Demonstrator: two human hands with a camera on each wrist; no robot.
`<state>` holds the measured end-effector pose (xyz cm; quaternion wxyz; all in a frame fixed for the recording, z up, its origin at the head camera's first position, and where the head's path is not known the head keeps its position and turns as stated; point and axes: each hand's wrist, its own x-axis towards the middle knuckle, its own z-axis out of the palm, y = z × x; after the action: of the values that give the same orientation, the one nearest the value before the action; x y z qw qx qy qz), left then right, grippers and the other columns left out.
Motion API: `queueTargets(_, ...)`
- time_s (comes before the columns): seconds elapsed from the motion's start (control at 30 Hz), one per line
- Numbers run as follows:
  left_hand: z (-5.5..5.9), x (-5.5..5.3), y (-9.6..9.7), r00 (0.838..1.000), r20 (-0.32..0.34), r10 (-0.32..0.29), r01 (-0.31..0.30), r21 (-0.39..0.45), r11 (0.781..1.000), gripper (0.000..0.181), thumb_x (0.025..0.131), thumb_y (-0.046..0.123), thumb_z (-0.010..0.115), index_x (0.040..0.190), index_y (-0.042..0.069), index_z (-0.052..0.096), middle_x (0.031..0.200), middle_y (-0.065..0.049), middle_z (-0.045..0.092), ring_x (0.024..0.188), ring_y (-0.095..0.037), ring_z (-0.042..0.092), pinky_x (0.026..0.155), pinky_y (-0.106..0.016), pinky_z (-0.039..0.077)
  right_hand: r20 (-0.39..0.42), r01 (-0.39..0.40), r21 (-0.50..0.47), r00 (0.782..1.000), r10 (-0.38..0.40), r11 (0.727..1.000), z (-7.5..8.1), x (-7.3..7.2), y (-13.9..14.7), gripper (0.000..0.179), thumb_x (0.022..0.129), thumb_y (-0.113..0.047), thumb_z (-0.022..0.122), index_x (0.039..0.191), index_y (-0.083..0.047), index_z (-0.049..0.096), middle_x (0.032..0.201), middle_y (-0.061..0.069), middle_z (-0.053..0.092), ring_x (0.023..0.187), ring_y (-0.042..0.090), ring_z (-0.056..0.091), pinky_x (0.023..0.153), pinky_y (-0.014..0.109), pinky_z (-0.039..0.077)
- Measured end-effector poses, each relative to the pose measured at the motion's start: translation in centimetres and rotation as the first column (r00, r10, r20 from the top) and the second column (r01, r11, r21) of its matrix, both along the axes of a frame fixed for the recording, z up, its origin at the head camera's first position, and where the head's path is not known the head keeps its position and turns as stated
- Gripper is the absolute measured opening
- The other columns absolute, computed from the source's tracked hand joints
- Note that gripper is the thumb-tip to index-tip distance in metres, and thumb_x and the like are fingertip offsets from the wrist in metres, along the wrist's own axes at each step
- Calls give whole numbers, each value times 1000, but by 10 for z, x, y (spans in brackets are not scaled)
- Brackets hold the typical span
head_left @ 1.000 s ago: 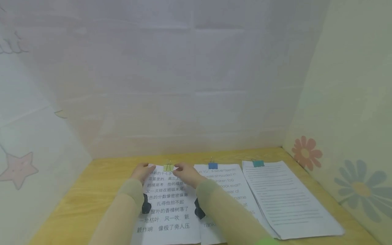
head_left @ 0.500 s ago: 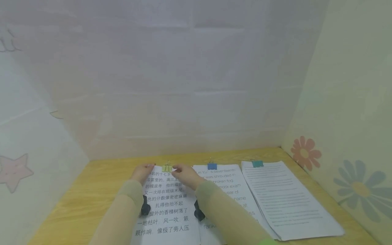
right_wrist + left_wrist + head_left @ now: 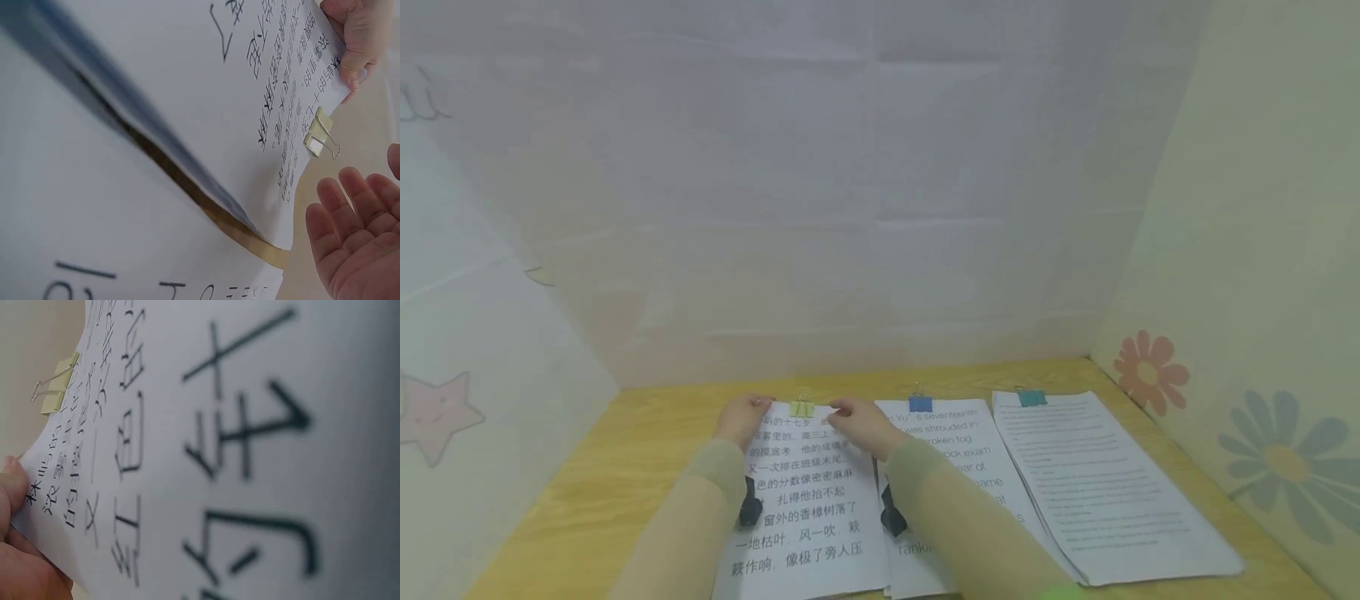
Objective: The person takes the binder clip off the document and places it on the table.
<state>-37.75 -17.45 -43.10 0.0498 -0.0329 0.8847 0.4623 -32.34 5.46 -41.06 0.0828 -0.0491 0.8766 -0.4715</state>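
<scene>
A stack of white paper with large printed Chinese characters [image 3: 805,508] lies at the left, a yellow binder clip [image 3: 802,408] on its top edge. My left hand [image 3: 742,419] pinches the stack's top left corner, thumb on the printed face, as the left wrist view shows closely. My right hand [image 3: 865,427] is near the top right corner. In the right wrist view its palm and loosely bent fingers [image 3: 350,206] are visible beside the sheet edge, holding nothing. The stack's right side appears raised over a wooden table strip in that view.
To the right lies a second stack with English print [image 3: 970,500] and a blue binder clip [image 3: 921,403]. Farther right is a finely printed stack [image 3: 1112,492] with a teal binder clip [image 3: 1032,398]. All lie on a wooden table [image 3: 572,483] between pale walls.
The left stack and its yellow clip have shifted slightly left with my left hand. The gap between the clip and my right hand has widened.
</scene>
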Motion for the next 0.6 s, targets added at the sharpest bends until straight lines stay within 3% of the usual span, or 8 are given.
queueTargets(0.23,2,3,-15,999,-51,-5,6,7,1000,41,101,38,46,130,12,58,120,-14,61,85,-24,59,81,-43,48,-13,-12,-8,1000,12,1000,6,4,5,47,96,-40,57,138,-20,52,128,3,60,121,27,53,101,50,41)
queueTargets(0.4,10,9,-29,999,-35,-26,27,12,1000,46,102,44,42,135,14,55,109,-12,63,79,-23,59,75,-38,48,-37,-30,-10,999,30,1000,11,4,11,49,97,-39,55,140,-18,50,132,6,57,124,29,51,103,49,40)
queueTargets(0.6,22,23,-39,1000,23,-1,-1,106,994,53,100,51,41,141,17,49,103,-11,62,73,-24,62,64,-37,53,-38,-42,8,998,42,999,19,9,18,47,98,-39,53,141,-21,49,133,3,56,125,28,50,102,50,41)
